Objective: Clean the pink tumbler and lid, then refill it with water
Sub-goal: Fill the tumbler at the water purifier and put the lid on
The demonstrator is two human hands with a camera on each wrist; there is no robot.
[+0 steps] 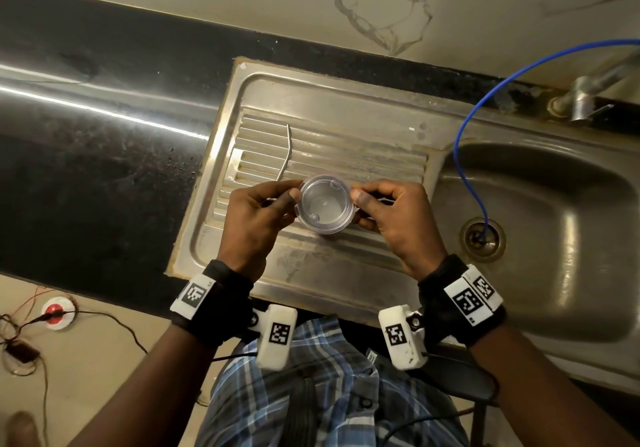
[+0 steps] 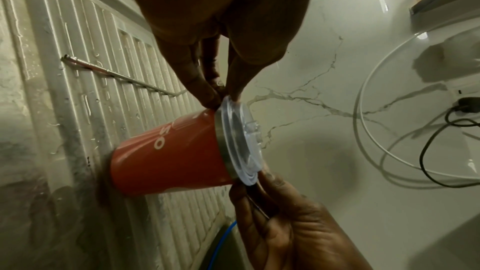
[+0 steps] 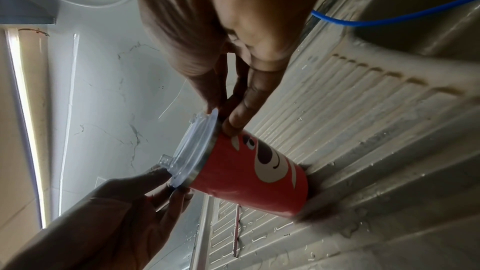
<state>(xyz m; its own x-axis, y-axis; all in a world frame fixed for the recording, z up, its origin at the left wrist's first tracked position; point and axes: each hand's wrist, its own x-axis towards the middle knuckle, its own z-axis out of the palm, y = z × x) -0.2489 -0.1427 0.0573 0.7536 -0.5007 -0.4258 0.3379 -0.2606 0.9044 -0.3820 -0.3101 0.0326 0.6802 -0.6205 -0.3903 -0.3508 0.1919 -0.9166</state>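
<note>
The pink tumbler [image 2: 176, 155] stands upright on the ribbed steel drainboard [image 1: 346, 155], its cartoon face showing on the tumbler [image 3: 254, 171] in the right wrist view. A clear plastic lid [image 1: 325, 204] sits on its mouth. My left hand [image 1: 292, 199] pinches the lid's left rim with thumb and fingertips. My right hand [image 1: 358, 202] pinches the opposite rim. In the wrist views the left hand [image 2: 223, 94] and right hand [image 3: 223, 119] hold the edges of the lid [image 2: 241, 141] [image 3: 194, 147]. The tumbler's inside is hidden.
A bent metal straw [image 1: 285, 152] lies on the drainboard behind the tumbler. The sink basin [image 1: 536, 221] is to the right, with a blue hose [image 1: 464, 141] running into its drain [image 1: 483, 237]. A tap [image 1: 585, 96] stands behind it. Black counter [image 1: 104, 152] lies left.
</note>
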